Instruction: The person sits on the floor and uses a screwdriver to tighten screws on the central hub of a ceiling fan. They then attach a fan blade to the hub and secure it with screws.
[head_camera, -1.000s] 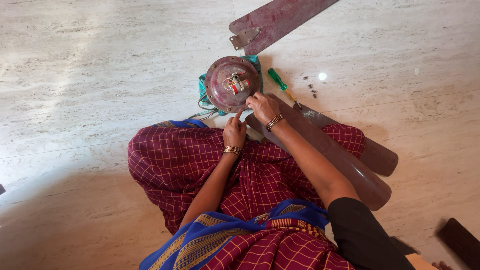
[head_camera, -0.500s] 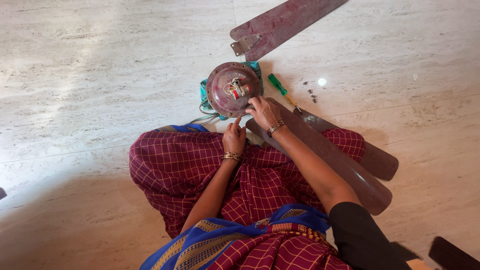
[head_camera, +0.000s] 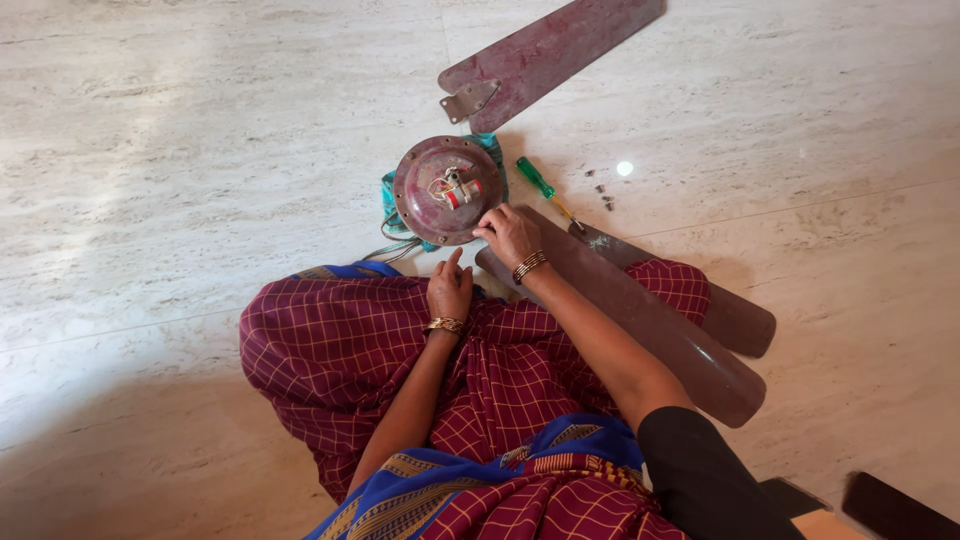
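A round maroon ceiling-fan motor housing (head_camera: 440, 195) lies on the marble floor in front of my lap, with wires and a red part at its centre. My right hand (head_camera: 508, 232) rests with its fingertips on the housing's near right rim, where a long maroon fan blade (head_camera: 650, 320) meets it. Whether the fingers pinch anything small is too fine to tell. My left hand (head_camera: 449, 290) sits on my knee just below the housing, fingers loosely together and holding nothing that shows.
A detached fan blade (head_camera: 545, 50) lies at the top. A green-handled screwdriver (head_camera: 541, 183) and several small screws (head_camera: 603, 195) lie right of the housing. A second blade (head_camera: 735, 318) sits behind the long one. Teal cloth (head_camera: 388, 190) is under the housing.
My right hand has shifted slightly along the housing's near rim. The left hand has dropped back a little toward my knee. The view has tilted a bit.
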